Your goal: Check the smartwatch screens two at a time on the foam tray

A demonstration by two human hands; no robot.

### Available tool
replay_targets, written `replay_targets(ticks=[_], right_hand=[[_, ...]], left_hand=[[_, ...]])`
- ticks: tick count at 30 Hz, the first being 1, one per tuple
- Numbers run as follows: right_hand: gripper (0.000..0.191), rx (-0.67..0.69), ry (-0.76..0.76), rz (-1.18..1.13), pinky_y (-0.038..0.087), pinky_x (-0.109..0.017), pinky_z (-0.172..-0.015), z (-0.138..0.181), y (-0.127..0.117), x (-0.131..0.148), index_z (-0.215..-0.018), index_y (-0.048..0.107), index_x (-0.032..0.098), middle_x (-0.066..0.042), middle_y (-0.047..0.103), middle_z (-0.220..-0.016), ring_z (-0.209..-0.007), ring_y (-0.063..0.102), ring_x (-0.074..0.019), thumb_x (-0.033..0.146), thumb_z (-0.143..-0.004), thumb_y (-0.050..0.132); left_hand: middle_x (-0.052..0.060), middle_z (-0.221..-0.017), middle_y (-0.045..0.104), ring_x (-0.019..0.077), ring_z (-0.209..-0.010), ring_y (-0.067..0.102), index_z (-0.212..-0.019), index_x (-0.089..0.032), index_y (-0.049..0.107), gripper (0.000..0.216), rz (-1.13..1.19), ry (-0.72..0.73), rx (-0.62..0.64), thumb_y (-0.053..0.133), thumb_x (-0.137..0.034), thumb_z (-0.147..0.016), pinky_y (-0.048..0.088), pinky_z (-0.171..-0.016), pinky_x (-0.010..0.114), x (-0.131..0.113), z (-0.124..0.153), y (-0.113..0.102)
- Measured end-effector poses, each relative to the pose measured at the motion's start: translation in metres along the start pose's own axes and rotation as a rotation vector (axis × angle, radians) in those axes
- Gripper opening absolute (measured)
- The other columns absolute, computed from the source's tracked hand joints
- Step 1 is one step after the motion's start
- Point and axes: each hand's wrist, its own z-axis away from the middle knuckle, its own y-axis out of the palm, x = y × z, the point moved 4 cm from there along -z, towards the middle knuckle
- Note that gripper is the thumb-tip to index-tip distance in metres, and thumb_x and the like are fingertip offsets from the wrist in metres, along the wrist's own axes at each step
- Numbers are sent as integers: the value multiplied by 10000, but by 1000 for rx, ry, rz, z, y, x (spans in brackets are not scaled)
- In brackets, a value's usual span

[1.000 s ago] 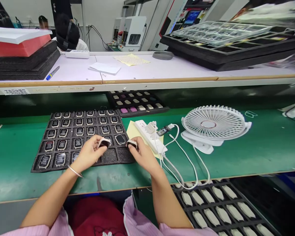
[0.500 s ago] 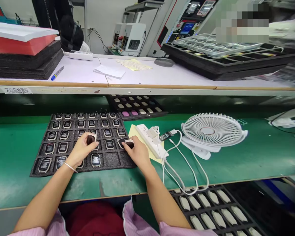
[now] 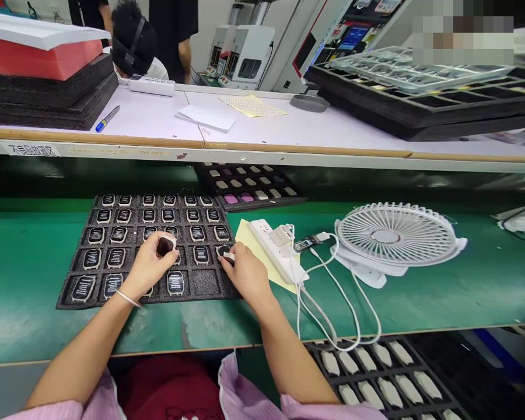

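My left hand [image 3: 149, 262] is closed round a square smartwatch body [image 3: 165, 245] with a dark face, above the middle of a black foam tray [image 3: 205, 282]. At the tray's right side, the fingers of my right hand [image 3: 250, 275] pinch another smartwatch body [image 3: 230, 257], mostly covered by the fingers. Just beside it, a smartwatch [image 3: 222, 250] sits in a tray slot. Rows of watches with white text on their screens fill much of the tray, such as the front-row watch [image 3: 175, 283]. A front-right slot holds no watch.
To the right lie a white power strip [image 3: 273, 251] on yellow paper, looping white cables and a white fan [image 3: 394, 236]. Behind is a second watch tray [image 3: 262, 201], under a shelf [image 3: 254, 134]. Another watch tray [image 3: 376, 373] sits low at right. Other people are beyond the shelf.
The view has shifted slightly. The watch in my right hand has tilted and turned near the slot, showing less of its dark face. My left hand still holds its watch.
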Motion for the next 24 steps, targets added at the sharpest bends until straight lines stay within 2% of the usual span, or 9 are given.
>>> replay_targets(ticks=[4,6,8,11,13,15,17,21,24], right_hand=[[110,21,23,-25,365,-301,-585,-2,0,2,-896,495,205,-125,691,-913,-756,668,-254,275,-908,579],[139,14,25,-136,381,-313,-604,-4,-2,-4,-856,492,214,-106,690,-866,-740,655,-256,279,-867,615],[206,-58,48,-370,403,-320,-621,-6,-12,-16,-811,483,227,-79,685,-830,-714,635,-239,324,-817,665],[324,-248,128,-892,384,-287,-544,-9,-35,-34,-783,439,248,-26,666,-784,-572,542,-161,436,-775,704],[396,-245,139,-1220,313,-247,-466,-13,-43,-33,-782,401,258,26,623,-689,-473,437,-113,485,-755,725],[447,-110,104,-1433,257,-217,-435,-18,-43,-16,-787,402,255,54,594,-634,-446,390,-87,503,-718,768],[436,82,102,-1546,241,-200,-424,-21,-33,9,-829,457,242,37,640,-699,-447,392,-69,506,-708,782],[368,548,89,-1763,444,-246,-525,-14,-4,63,-1003,584,212,-55,725,-985,-613,589,-114,421,-748,747],[326,665,44,-1851,529,-281,-653,-3,7,81,-1028,629,198,-73,716,-1082,-727,660,-139,359,-769,744]], left_hand=[[27,-916,646,174,-853,609,-952,-189,600,275,-18,6,13,676,-296,-710,479,-794,305,0,0,0],[25,-918,645,172,-843,608,-969,-189,603,297,-14,6,15,678,-307,-708,478,-787,303,-1,1,0],[22,-907,644,169,-825,606,-977,-186,610,308,-12,4,9,681,-312,-706,475,-782,302,-1,1,0],[17,-900,645,162,-805,597,-1001,-186,621,318,-13,4,-11,679,-301,-710,468,-781,301,-1,1,-1],[12,-900,634,159,-805,588,-1034,-190,622,340,-23,7,-26,672,-295,-715,458,-773,296,-2,2,-2],[10,-898,619,160,-813,579,-1066,-193,614,365,-32,7,-40,666,-296,-719,446,-756,290,-3,2,-3],[10,-898,607,164,-823,574,-1084,-195,600,386,-33,9,-53,667,-299,-719,439,-740,285,-4,2,-3],[10,-885,595,167,-820,570,-1076,-192,583,371,-32,35,-86,658,-306,-731,442,-727,282,-4,0,-7],[6,-866,592,163,-802,571,-1054,-192,585,340,-60,48,-107,644,-299,-737,449,-732,283,-3,-2,-8]])
